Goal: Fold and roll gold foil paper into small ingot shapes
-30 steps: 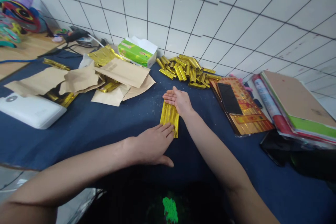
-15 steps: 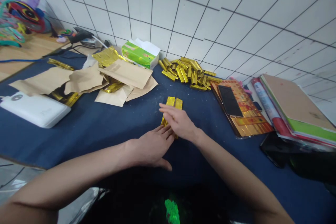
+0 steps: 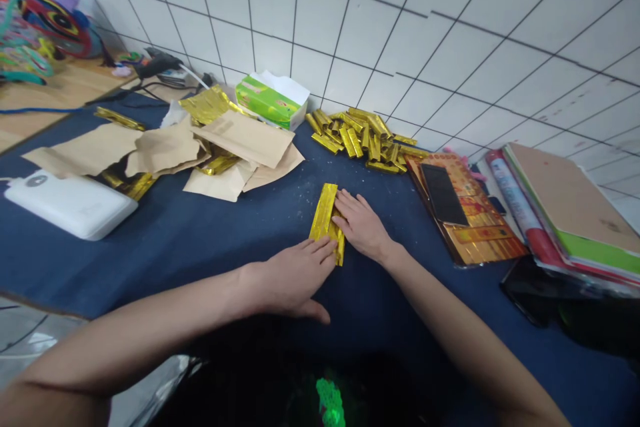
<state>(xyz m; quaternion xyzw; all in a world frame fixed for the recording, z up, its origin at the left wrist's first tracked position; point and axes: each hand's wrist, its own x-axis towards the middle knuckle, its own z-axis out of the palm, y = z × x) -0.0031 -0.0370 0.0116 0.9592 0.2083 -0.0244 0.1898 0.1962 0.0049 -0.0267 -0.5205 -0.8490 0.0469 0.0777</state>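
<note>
A folded strip of gold foil paper [image 3: 324,207] lies lengthwise on the dark blue cloth in front of me, with creases running along it. My left hand [image 3: 295,277] rests flat across its near end, fingers stretched out and thumb apart. Along the strip's right edge lies my right hand [image 3: 361,221], its fingers extended and touching the foil, hiding part of that side. Neither hand grips anything. Farther back, against the tiled wall, is a heap of rolled gold foil pieces [image 3: 357,137].
To the left are brown paper pieces [image 3: 245,137], a white power bank [image 3: 70,205] and a green tissue pack [image 3: 273,100]. On the right, a dark phone [image 3: 444,193] lies on an orange-gold packet [image 3: 487,237], beside a stack of folders [image 3: 575,197].
My right hand has slid from across the foil strip to its right edge, uncovering the strip's middle. My left hand stays on the near end. The view has shifted slightly.
</note>
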